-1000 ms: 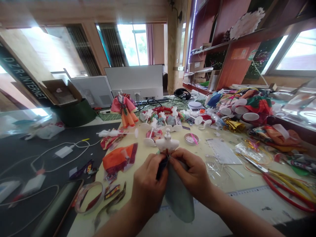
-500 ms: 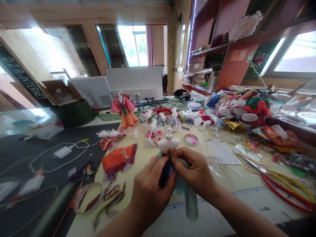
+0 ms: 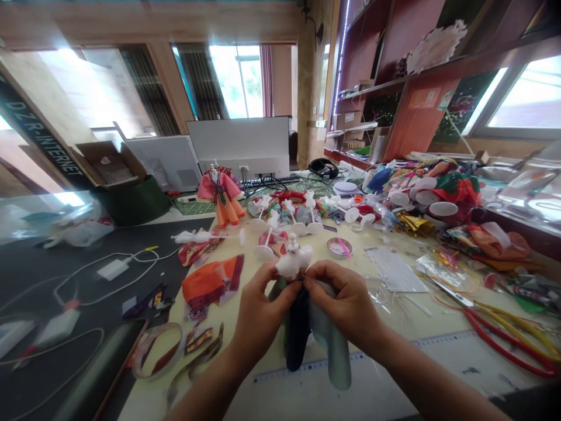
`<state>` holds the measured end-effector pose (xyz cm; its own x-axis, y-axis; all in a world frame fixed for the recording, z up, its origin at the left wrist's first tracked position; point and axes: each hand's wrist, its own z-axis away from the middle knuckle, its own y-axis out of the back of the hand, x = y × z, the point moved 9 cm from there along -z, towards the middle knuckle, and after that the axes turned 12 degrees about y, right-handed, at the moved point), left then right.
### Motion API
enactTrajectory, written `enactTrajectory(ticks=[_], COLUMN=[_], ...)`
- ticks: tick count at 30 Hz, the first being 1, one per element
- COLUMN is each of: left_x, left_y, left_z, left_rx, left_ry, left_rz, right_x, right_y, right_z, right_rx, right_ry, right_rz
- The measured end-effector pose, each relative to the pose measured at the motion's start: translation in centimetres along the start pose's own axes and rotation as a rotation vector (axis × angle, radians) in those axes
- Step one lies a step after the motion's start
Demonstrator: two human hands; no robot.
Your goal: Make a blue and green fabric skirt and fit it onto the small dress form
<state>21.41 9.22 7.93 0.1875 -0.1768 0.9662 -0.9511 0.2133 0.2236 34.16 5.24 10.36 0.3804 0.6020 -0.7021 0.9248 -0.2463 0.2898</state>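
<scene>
In front of me is a small white mannequin (image 3: 293,261), with pale green and dark navy cloth (image 3: 297,333) hanging below its torso. My left hand (image 3: 263,298) is closed at its left side, fingers behind the torso and thumb pressing the cloth at the waist. My right hand (image 3: 342,295) pinches the cloth's upper edge at the waist, fingertips meeting the left thumb. A pale green flap (image 3: 338,356) drops under the right hand. The mannequin's lower part is hidden by the cloth and hands.
Orange cloth (image 3: 213,280) and a tape roll (image 3: 156,351) lie to the left. Red-handled scissors (image 3: 486,333) rest at the right, near a small bowl (image 3: 339,247) of beads. Behind stand more white mannequins (image 3: 309,210) and a dressed one (image 3: 220,196). A ruler (image 3: 368,354) lies in front.
My left hand has shifted its grip from the front cloth to the mannequin's side, and the navy piece now hangs down freely. The mannequin has tilted and turned slightly left.
</scene>
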Motion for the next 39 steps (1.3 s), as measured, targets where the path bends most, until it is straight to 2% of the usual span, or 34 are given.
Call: enactTrajectory(ticks=[5, 14, 20, 30, 34, 39], left_x=[-0.5, 0.9, 1.0, 0.6, -0.1, -1.1], left_y=[-0.7, -1.0, -1.2, -2.5, -2.3, -2.4], left_z=[-0.5, -0.8, -0.9, -0.9, -1.0, -1.2], left_rx=[-0.075, -0.155, -0.194, -0.357, -0.351, -0.306], left_ry=[0.015, -0.009, 0.061, 0.166, 0.182, 0.204], left_rz=[0.078, -0.045, -0.101, -0.193, -0.263, -0.238], right_x=[-0.1, 0.5, 1.7, 2.7, 3.2, 3.6], right_y=[0.2, 1.2, 2.3, 1.3, 0.6, 0.0], right_z=[-0.3, -0.2, 0.1, 1.3, 1.8, 2.3], right_rx=[-0.049, -0.167, -0.14, -0.179, -0.18, -0.156], right_ry=[0.028, -0.007, -0.093, -0.139, -0.15, -0.149], right_rz=[0.02, -0.076, -0.094, -0.078, -0.089, -0.067])
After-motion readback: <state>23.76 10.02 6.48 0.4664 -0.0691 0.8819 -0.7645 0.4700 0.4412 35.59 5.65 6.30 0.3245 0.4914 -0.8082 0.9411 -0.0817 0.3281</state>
